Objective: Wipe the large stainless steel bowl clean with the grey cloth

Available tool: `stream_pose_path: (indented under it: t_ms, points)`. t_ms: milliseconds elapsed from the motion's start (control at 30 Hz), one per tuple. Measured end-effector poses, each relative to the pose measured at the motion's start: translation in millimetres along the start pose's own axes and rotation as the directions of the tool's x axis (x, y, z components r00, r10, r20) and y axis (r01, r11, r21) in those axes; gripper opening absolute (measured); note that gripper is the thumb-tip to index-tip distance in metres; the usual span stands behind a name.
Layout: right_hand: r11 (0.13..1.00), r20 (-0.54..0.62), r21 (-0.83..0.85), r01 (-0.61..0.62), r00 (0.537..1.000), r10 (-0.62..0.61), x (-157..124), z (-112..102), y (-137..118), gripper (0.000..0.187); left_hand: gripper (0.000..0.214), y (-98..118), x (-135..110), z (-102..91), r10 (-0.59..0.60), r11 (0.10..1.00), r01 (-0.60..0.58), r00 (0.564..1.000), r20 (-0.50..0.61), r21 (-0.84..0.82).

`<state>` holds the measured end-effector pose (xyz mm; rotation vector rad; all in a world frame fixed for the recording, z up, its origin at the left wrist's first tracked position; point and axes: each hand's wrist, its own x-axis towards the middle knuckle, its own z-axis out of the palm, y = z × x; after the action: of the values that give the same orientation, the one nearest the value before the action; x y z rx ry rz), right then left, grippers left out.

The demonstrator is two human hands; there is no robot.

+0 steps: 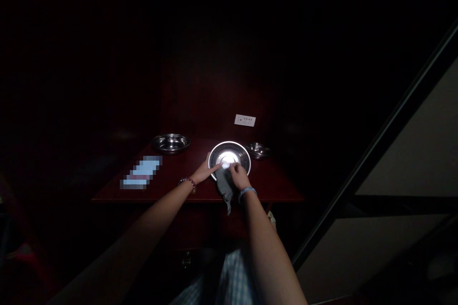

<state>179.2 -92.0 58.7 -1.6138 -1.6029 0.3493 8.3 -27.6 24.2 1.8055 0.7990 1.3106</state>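
Note:
A shiny steel bowl (229, 147) is tilted toward me over the front part of the dark red table. My left hand (205, 170) grips its left rim, with the thumb reaching over the inside. A grey cloth (224, 186) is bunched in my right hand (239, 175), whose closed fingers press at the lower inside of the bowl. The cloth's loose end hangs down over the table's front edge.
Another steel bowl (171, 143) stands at the back left of the table (279, 186). More steel bowlware (258, 150) sits at the right behind my hands. A blurred-out bright rectangle (142, 172) lies at the left. The wall behind holds a white socket plate (245, 120).

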Motion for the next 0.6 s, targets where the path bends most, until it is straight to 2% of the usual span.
stream_pose_path:
  t_ms: [233,400,467,600]
  points:
    - [0.995,-0.017,-0.088,0.042,0.999,-0.043,-2,-1,-1,0.024,0.077,-2,0,-0.2,-0.01,1.0,0.01,1.0,0.01,-0.008]
    - [0.935,0.095,-0.289,0.204,0.978,-0.184,-7,-3,-4,0.02,0.075,1,0,1.7,-0.01,1.0,0.01,1.0,0.012,-0.012]
    - [0.926,0.118,-0.291,0.242,0.969,-0.216,-8,-4,-6,0.023,0.071,1,0,2.5,-0.007,1.0,0.007,1.0,-0.008,-0.013]
    - [0.941,0.145,-0.24,0.238,0.967,-0.207,-12,-8,-11,0.03,0.061,2,0,2.6,0.0,1.0,-0.001,0.999,-0.044,-0.019]
